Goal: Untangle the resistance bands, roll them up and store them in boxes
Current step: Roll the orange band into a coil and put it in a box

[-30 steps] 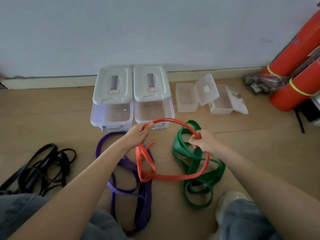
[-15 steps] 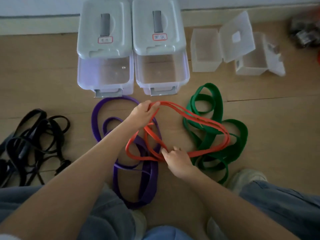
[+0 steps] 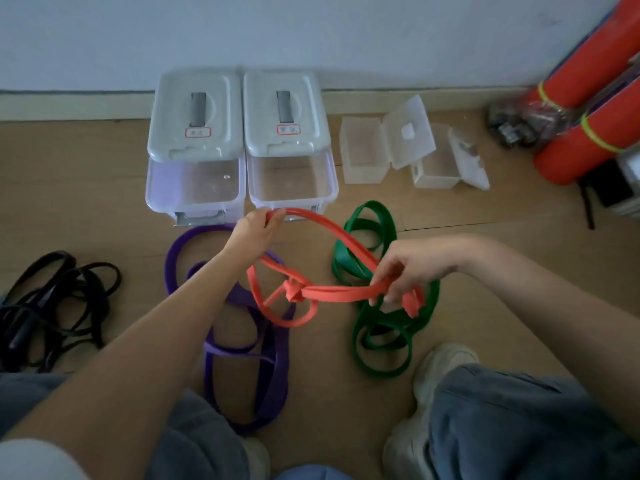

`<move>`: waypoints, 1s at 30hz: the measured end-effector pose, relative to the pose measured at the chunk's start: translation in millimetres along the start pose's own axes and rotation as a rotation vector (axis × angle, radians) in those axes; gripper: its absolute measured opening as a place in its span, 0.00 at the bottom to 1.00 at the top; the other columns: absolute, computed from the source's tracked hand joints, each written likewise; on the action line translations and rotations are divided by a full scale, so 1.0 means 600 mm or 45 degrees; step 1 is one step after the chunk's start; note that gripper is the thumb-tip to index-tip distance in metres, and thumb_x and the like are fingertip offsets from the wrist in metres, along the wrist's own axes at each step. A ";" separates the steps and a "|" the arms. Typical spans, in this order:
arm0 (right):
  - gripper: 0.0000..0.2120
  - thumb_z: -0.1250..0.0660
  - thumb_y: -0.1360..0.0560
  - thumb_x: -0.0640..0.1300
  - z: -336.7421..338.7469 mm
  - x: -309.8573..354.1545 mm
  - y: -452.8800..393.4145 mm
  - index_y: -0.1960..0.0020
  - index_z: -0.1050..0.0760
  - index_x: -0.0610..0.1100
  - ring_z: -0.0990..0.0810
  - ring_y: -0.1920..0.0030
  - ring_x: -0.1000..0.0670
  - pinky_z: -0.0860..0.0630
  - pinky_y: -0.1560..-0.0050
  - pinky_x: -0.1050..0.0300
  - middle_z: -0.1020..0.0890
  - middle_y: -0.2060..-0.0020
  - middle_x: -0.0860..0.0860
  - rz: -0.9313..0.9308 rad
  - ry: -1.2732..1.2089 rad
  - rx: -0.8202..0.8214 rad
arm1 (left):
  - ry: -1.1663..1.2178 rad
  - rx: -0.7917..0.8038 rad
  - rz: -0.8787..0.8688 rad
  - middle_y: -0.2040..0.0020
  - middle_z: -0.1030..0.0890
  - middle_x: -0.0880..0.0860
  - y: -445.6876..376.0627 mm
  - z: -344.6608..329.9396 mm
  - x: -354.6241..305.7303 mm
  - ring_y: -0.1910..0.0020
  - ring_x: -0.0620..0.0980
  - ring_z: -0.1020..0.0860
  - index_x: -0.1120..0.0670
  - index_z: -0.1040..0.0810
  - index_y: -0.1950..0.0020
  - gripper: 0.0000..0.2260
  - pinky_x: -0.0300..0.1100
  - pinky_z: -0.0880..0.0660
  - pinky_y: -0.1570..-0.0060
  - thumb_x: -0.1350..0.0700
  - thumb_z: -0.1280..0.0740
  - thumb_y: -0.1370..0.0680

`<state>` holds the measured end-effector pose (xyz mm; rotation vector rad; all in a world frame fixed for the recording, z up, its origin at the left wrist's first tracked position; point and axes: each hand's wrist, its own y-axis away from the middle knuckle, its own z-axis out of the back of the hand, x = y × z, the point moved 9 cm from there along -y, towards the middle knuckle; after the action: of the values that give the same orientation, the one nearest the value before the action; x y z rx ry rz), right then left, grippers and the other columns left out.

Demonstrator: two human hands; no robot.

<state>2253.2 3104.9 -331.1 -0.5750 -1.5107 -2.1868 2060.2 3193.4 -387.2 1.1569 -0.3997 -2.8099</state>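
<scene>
Knot (image 3: 294, 292) now visible in the red band (image 3: 341, 293), near the middle of the span between the hands; half a second ago the same band lay slack in loose loops close to the floor with no tight point showing. Right hand (image 3: 408, 270) has moved from low at the near side of the band up and out to the right, and now pinches a doubled stretch of it, with a short end hanging below the fingers. Left hand (image 3: 258, 225) keeps its grip on the far loop, just in front of the right-hand lidded box (image 3: 292, 181). Band is lifted off the floor over the purple band (image 3: 242, 344) and green band (image 3: 381, 327), which both lie loose below. Judgement: pulling apart has drawn the tangle into one knot, so untangling is not done; rolling and boxing not started. Boxes appear to hold no bands.
</scene>
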 end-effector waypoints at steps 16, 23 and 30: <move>0.18 0.29 0.29 0.47 0.006 0.047 0.050 0.40 0.24 0.46 0.24 0.51 0.57 0.29 0.52 0.65 0.23 0.50 0.55 0.043 0.224 -0.760 | -0.126 0.223 -0.580 0.68 0.29 0.49 0.123 0.125 -0.239 0.68 0.46 0.31 0.57 0.26 0.58 0.12 0.28 0.34 0.70 0.51 0.40 0.20; 0.18 0.24 0.36 0.49 0.123 0.211 0.205 0.58 0.32 0.47 0.32 0.60 0.60 0.35 0.59 0.67 0.33 0.60 0.58 0.423 0.098 -1.467 | 0.051 0.481 -0.801 0.75 0.29 0.40 0.224 0.178 -0.346 0.75 0.39 0.32 0.48 0.31 0.63 0.11 0.30 0.33 0.71 0.54 0.40 0.21; 0.22 0.29 0.31 0.55 0.120 0.266 0.206 0.42 0.29 0.47 0.28 0.44 0.58 0.31 0.43 0.62 0.27 0.43 0.55 0.451 0.116 -1.083 | -0.087 0.356 -0.915 0.74 0.30 0.41 0.233 0.211 -0.349 0.73 0.38 0.32 0.48 0.33 0.66 0.12 0.30 0.35 0.70 0.49 0.39 0.23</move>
<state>2196.5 3116.2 -124.8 -0.8918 -0.3216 -2.4361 2116.7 3120.7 -120.8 1.5089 -0.4689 -3.4976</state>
